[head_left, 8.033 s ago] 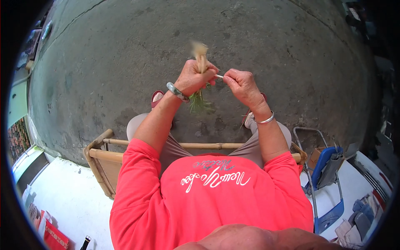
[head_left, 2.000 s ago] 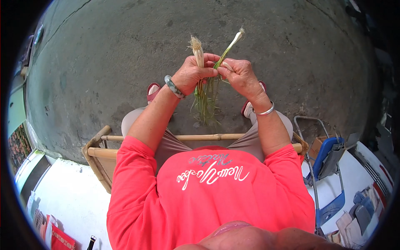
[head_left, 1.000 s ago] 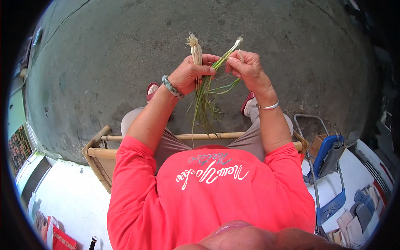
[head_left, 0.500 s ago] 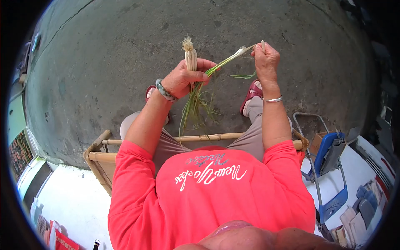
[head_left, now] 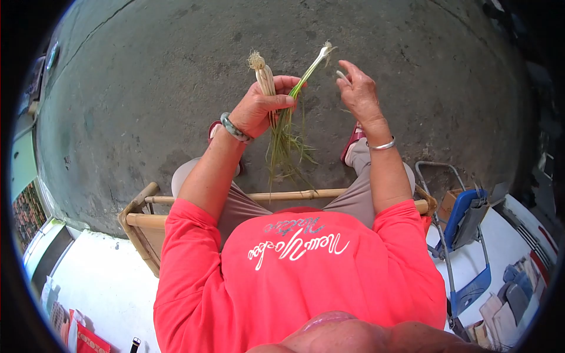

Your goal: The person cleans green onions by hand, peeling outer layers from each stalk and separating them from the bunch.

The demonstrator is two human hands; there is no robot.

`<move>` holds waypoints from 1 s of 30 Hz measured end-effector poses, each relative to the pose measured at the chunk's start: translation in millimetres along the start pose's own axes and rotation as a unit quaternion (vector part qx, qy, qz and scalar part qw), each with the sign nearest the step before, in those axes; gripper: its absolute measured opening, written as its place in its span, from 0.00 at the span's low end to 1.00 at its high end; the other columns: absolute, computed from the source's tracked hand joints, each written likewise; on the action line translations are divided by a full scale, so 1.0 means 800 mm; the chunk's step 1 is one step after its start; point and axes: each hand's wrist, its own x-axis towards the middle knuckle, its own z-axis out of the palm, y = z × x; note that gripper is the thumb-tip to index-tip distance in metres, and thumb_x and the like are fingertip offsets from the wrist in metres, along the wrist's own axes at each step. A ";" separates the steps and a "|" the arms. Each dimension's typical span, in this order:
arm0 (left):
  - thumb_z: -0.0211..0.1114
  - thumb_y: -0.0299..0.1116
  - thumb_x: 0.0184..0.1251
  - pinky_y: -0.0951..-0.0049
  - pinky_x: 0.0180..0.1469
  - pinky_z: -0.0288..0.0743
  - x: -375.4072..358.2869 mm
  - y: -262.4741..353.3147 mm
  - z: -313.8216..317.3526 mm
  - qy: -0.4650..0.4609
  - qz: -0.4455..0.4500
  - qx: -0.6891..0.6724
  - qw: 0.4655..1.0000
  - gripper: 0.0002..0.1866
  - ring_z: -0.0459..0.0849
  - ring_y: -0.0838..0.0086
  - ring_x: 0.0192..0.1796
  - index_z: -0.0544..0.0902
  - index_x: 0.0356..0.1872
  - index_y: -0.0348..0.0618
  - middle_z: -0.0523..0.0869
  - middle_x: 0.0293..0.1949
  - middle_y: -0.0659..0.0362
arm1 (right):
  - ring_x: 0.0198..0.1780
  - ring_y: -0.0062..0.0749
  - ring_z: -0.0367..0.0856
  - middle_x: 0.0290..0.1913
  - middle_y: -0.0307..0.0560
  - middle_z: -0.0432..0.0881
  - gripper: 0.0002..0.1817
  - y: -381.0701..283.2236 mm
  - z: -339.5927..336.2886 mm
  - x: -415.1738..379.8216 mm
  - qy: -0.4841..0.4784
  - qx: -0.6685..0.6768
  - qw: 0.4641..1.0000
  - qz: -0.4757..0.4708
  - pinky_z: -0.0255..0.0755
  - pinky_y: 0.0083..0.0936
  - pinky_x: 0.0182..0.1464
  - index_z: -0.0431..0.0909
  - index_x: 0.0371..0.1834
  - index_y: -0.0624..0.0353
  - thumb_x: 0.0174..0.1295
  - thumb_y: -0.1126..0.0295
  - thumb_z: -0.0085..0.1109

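My left hand (head_left: 262, 109) is closed round a bunch of spring onions (head_left: 265, 79), white stems and root tufts pointing up. From the same hand one spring onion (head_left: 310, 72) slants up to the right, its bulb and fine roots free. Thin green leaves (head_left: 285, 144) droop below the fingers, partly tangled. To the right, apart from that bulb, is my right hand (head_left: 360, 97), its index finger stretched out and fingers loosely apart. A small pale sliver shows at its thumb; I cannot make out what it is.
Grey concrete floor (head_left: 176, 88) stretches ahead. A bamboo chair frame (head_left: 147, 220) surrounds my seat, with my knees and red sandals in front. At the right stands a blue folding chair (head_left: 465, 217) with metal legs. A red packet (head_left: 93, 341) lies at the lower left.
My right hand has come off the single spring onion, opened and shifted slightly left and down. That onion now tilts more upright. The left hand keeps its hold, almost unmoved.
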 end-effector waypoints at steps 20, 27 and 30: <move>0.63 0.21 0.57 0.79 0.40 0.75 0.014 -0.014 0.003 0.013 0.003 0.030 0.999 0.18 0.80 0.80 0.36 0.76 0.50 0.37 0.82 0.38 0.61 | 0.23 0.11 0.67 0.21 0.31 0.74 0.05 -0.054 -0.016 -0.001 -0.254 0.363 0.869 0.218 0.61 0.14 0.23 0.81 0.30 0.63 0.57 0.72 0.60; 0.62 0.20 0.55 0.79 0.36 0.75 0.009 -0.013 0.005 0.001 -0.033 0.020 0.999 0.17 0.80 0.78 0.32 0.77 0.48 0.36 0.82 0.33 0.62 | 0.22 0.11 0.66 0.19 0.31 0.71 0.05 -0.022 -0.018 0.007 -0.081 0.224 0.953 0.185 0.61 0.15 0.23 0.78 0.24 0.64 0.55 0.74 0.59; 0.62 0.19 0.55 0.79 0.37 0.74 0.004 -0.010 0.005 -0.024 -0.037 0.034 0.998 0.17 0.80 0.78 0.33 0.77 0.48 0.36 0.81 0.33 0.61 | 0.22 0.13 0.69 0.18 0.34 0.72 0.04 0.008 -0.029 0.015 0.018 0.282 0.898 0.338 0.64 0.18 0.24 0.78 0.25 0.64 0.55 0.75 0.58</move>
